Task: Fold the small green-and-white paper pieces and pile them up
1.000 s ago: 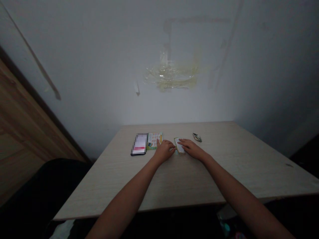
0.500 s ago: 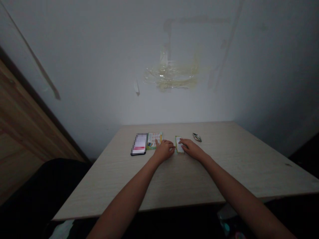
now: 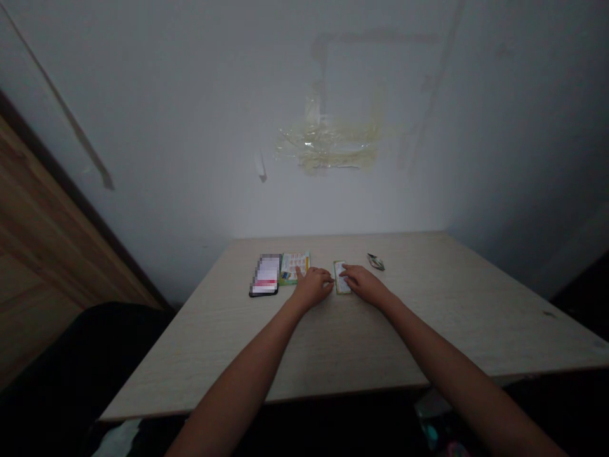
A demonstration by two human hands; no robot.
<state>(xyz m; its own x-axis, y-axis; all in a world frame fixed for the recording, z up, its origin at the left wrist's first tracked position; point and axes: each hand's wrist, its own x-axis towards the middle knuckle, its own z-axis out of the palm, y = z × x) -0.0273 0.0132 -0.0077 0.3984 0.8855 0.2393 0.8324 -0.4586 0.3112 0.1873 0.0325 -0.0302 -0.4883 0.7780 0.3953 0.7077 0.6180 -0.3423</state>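
Both my hands rest far out on a pale wooden table [image 3: 361,343]. My left hand [image 3: 313,287] lies loosely curled, its fingertips touching the left edge of a small stack of cards [image 3: 340,278]. My right hand [image 3: 364,284] lies flat over the stack's right side, fingers stretched across it. A colourful card box [image 3: 294,265] lies just left of my left hand, and a phone [image 3: 266,275] with a lit screen lies beside the box.
A small crumpled wrapper [image 3: 375,260] lies near the table's far edge to the right. A white wall with old tape marks [image 3: 328,143] stands behind. A wooden panel [image 3: 33,247] is at the left, a dark seat below it.
The card stack has shifted slightly and straightened under my fingers. Both hands stay in nearly the same place.
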